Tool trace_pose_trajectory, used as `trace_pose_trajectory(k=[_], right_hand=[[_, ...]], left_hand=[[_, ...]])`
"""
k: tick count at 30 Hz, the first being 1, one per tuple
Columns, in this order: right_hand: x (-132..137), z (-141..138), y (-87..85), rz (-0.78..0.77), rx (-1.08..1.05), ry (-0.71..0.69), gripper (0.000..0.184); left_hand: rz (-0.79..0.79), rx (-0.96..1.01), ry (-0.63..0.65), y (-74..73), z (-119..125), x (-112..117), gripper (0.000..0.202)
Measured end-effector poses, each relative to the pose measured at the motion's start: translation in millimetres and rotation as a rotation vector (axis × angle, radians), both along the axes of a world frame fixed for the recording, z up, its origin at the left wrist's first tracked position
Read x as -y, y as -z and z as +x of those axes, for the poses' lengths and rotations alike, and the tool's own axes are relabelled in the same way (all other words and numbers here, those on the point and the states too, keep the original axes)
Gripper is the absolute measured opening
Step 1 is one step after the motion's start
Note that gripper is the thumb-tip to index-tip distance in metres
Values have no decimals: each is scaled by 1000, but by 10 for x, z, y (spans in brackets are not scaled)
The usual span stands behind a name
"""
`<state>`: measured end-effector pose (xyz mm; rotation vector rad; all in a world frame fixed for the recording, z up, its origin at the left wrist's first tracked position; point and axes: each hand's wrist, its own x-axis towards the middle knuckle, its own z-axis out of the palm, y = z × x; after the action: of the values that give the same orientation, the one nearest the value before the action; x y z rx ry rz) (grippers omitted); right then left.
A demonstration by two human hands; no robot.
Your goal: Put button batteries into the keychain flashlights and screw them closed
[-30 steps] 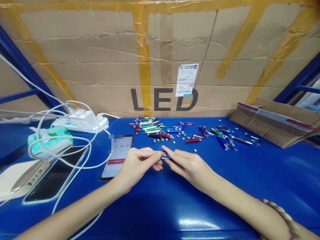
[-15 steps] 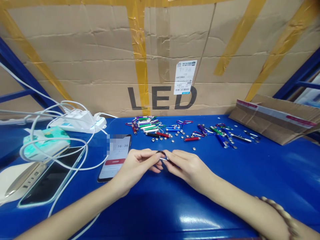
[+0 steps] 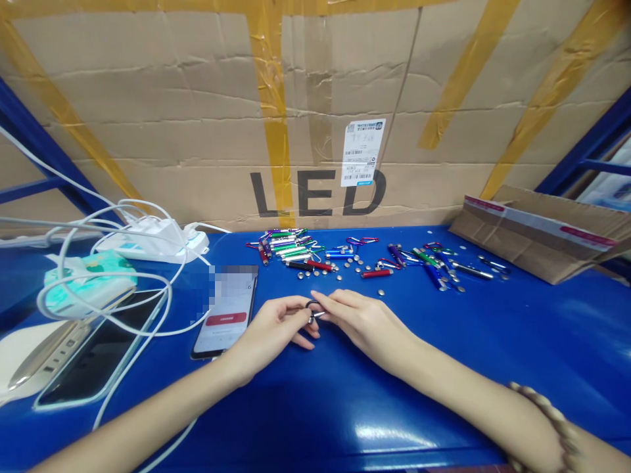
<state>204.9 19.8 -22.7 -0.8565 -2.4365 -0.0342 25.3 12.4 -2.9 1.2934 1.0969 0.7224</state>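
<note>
My left hand (image 3: pixel 274 330) and my right hand (image 3: pixel 359 319) meet at the middle of the blue table (image 3: pixel 345 407), fingertips pinched together on one small keychain flashlight (image 3: pixel 313 309) with a dark ring clip. The left fingers pinch the ring end. The right fingers hold the body, which they mostly hide. Behind the hands lies a pile of small keychain flashlights (image 3: pixel 290 249) in green, purple, red and blue, and scattered button cell batteries (image 3: pixel 352 265). More flashlights (image 3: pixel 434 266) lie to the right.
A phone (image 3: pixel 225 316) with a lit screen lies left of my left hand. Further left are another phone (image 3: pixel 93 358), white cables (image 3: pixel 123 289), a power strip (image 3: pixel 152 240) and a tissue pack (image 3: pixel 83 279). A large taped "LED" cardboard box (image 3: pixel 315 118) walls the back; a cardboard flap (image 3: pixel 542 236) lies at right.
Both hands have drifted slightly left and nearer to me, still pinching the same small flashlight. The ring clip now shows between the fingertips.
</note>
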Motion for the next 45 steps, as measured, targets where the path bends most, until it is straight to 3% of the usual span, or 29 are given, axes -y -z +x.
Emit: trace_pose_trajectory(k=[7, 15, 21, 26, 34, 45], right_hand=[[-28, 7, -2, 152, 33, 47, 29], [-18, -26, -25, -81, -35, 47, 27], [-43, 4, -17, -138, -116, 35, 28], [4, -16, -21, -214, -201, -79, 38], [54, -55, -44, 43, -70, -47, 36], [57, -66, -37, 78, -72, -61, 29]], left_hand=[[101, 15, 26, 133, -18, -26, 26], [203, -171, 8, 129, -70, -38, 33], [254, -131, -62, 40, -53, -47, 33], [259, -153, 0, -15, -41, 2, 36], [282, -187, 20, -12, -42, 52, 40], [297, -184, 15, -48, -20, 84, 40]])
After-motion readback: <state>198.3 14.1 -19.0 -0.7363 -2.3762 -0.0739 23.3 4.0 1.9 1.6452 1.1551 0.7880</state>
